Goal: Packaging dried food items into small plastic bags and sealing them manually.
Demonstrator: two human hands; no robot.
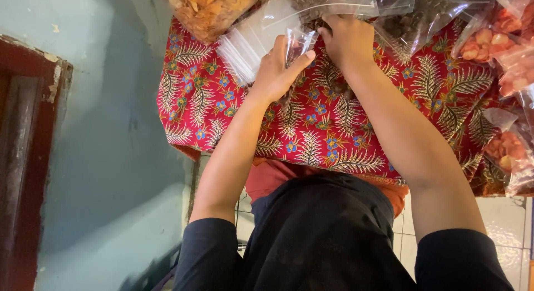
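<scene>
— Surface first, quick. What's she working on?

— Table covered by a red cloth with pale fern leaves and small blue flowers. It hangs over the near edge. Left of it, a pale teal wall, scuffed, and a dark red wooden frame at the far left. White floor tiles show low right.

— Packages?

— Clear bag of orange-yellow chips at the top left corner of the table. Beside it a flat stack of empty clear bags. Along the top edge, clear bags of dark brown bits. Down the right edge, bags of pink-red and orange snacks. No labels readable from here.

— Hands?

— Left hand holds a small clear bag upright, thumb stretched out along its lower side, fingers curled behind it. Right hand is just beside it, fingers bent down and close together at the bag's mouth; probably pinching something dark, but the knuckles hide it, so I can't tell.

— Bag's position?

— Between both hands, near the table's far side, touching the stack.
</scene>
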